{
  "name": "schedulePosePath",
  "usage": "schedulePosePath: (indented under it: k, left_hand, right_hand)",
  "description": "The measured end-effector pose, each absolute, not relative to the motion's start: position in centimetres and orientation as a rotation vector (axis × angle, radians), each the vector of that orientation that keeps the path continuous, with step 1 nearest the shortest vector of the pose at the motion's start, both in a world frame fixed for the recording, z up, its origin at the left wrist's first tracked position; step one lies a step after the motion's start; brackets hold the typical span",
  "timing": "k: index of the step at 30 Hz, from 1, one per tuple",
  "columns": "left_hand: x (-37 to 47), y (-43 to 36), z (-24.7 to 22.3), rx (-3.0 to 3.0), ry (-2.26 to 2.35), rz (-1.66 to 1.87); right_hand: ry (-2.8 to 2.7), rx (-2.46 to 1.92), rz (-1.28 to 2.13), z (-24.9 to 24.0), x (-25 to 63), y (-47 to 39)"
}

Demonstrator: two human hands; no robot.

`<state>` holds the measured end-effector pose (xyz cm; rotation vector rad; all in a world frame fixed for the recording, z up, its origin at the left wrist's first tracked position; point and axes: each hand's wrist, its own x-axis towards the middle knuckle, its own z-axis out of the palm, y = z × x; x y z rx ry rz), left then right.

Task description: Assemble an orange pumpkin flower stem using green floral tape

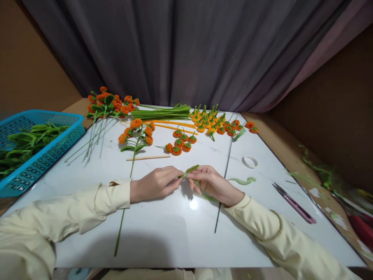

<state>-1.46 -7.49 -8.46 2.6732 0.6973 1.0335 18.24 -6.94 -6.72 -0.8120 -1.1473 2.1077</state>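
Note:
Above the middle of the white board, my left hand (159, 181) and my right hand (211, 182) meet, fingertips nearly touching. Both are closed in a pinch on a short green pipe-cleaner piece (192, 168), whose end sticks up past the right fingers. A strip of pale green floral tape (243, 181) trails out from behind the right hand and wrist. How the tape joins the piece is hidden by the fingers. Behind the left hand lies a stem with orange pipe-cleaner flowers (136, 123). A thin dark rod (226, 167) passes under the right wrist.
A blue basket (58, 157) of green leaves stands left. Along the back lie finished orange flower stems (103, 97), green pipe cleaners (161, 113) and yellow flower heads (208, 118). Loose orange heads (178, 149) sit nearer. Right are a tape roll (250, 161) and pink-handled snips (294, 204).

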Motion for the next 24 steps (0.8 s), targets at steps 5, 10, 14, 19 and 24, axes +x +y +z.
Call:
schedulePosePath:
  k: [5, 10, 14, 19, 24]
  left_hand:
    - [-1.70, -7.14, -8.53, 2.787, 0.616, 1.029]
    - [-1.97, -6.94, -8.72, 2.917, 0.574, 1.036]
    - [-2.12, -6.87, -8.69, 2.957, 0.534, 1.045]
    - [-1.91, -6.90, -8.52, 2.861, 0.538, 1.117]
    - [-1.61, -7.06, -8.43, 2.760, 0.523, 1.176]
  right_hand:
    - [-1.103, -0.801, 2.154, -6.59, 18.26, -7.08]
    - [-1.107, -0.809, 2.161, -6.49, 18.27, -7.10]
    - [-1.112, -0.812, 2.168, -6.53, 18.32, -7.06]
    - [-1.123, -0.790, 2.167, -6.67, 18.37, -7.01]
    - [-1.139, -0.788, 2.156, -6.81, 18.36, -6.99]
